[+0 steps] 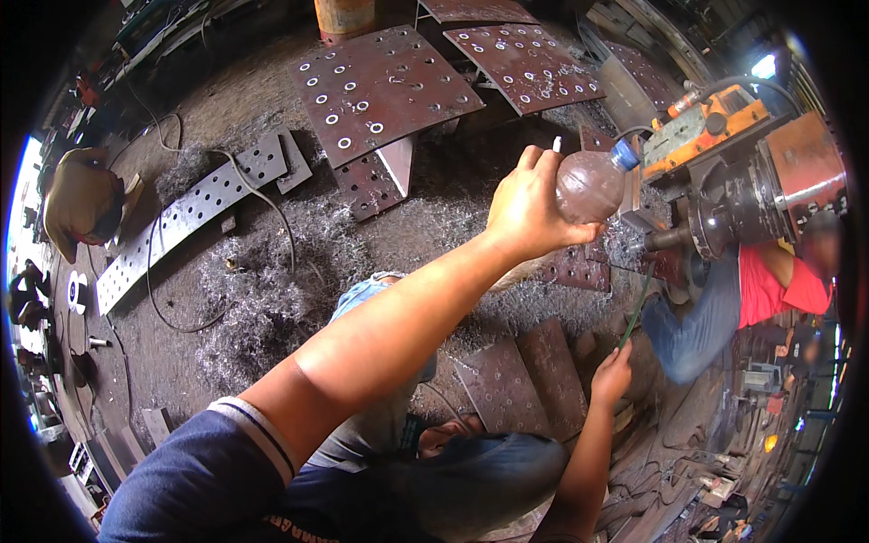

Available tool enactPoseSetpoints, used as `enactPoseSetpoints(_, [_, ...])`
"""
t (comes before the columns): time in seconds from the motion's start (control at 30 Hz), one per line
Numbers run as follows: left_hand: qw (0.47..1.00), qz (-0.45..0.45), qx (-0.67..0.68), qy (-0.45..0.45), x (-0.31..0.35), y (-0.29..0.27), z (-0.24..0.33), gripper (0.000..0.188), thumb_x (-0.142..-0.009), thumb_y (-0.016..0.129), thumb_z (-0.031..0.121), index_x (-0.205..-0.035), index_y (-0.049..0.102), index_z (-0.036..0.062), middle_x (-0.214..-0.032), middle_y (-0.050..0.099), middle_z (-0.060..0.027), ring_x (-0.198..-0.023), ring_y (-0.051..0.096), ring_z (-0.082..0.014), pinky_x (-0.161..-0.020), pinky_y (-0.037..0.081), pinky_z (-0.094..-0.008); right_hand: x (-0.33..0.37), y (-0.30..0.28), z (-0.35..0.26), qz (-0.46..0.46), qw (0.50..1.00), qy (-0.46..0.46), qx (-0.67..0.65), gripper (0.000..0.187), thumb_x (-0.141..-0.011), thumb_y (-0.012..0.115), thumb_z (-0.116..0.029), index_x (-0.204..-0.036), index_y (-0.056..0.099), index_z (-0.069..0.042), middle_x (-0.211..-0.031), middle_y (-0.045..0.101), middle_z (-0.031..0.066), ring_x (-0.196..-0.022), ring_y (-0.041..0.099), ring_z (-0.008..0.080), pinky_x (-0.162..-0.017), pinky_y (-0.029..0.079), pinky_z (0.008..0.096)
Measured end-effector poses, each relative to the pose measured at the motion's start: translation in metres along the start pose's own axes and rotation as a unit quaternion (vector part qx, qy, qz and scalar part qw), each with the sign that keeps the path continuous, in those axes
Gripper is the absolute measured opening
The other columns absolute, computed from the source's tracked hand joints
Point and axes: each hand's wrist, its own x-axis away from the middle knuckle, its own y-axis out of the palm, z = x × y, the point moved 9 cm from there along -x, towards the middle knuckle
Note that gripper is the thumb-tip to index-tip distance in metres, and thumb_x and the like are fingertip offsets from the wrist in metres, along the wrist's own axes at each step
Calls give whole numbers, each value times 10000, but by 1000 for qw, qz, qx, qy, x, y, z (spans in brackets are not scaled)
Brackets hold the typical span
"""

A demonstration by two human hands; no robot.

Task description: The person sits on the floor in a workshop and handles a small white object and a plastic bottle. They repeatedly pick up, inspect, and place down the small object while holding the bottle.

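My left hand (pixel 529 206) is stretched out and closed around a clear plastic bottle (pixel 588 187). The bottle lies tilted, its blue cap (pixel 625 154) toward an orange drilling machine (pixel 715 136). A small white tip (pixel 557 143) pokes up by my left fingers; I cannot make out what it belongs to. Lower down, my right hand (pixel 613 376) grips a thin green stick (pixel 639 306). The stick's far end reaches up near the machine's dark spindle (pixel 668 239), below the bottle; whether they touch I cannot tell.
Drilled brown steel plates (pixel 389 86) stand beyond my hands, and a long perforated strip (pixel 195 217) lies at left. Metal shavings (pixel 262 299) and a cable (pixel 288 222) cover the floor. A person in a red shirt (pixel 769 285) is close at right; another person (pixel 81 199) bends at far left.
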Motion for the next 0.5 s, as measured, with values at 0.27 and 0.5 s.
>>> enactPoseSetpoints(0.27, [1000,3,0,5,-1,4,0,995,-536,940,536,-1221,569,-82,-1143,578,-210,-1069,631,-394,-904,548,-484,-8,21,-13,-77,977,-61,191,488,-955,584,-138,-1440,565,-194,-884,712,157,-702,722,355,-634,589,474])
enactPoseSetpoints(0.5, [1000,-9,-13,-12,0,0,-2,985,-541,940,528,-1220,567,-80,-1149,575,-216,-1074,634,-402,-914,552,-489,14,-14,-46,-27,979,-91,180,523,-945,614,-158,-1460,554,-226,-872,700,125,-648,709,348,-599,589,468])
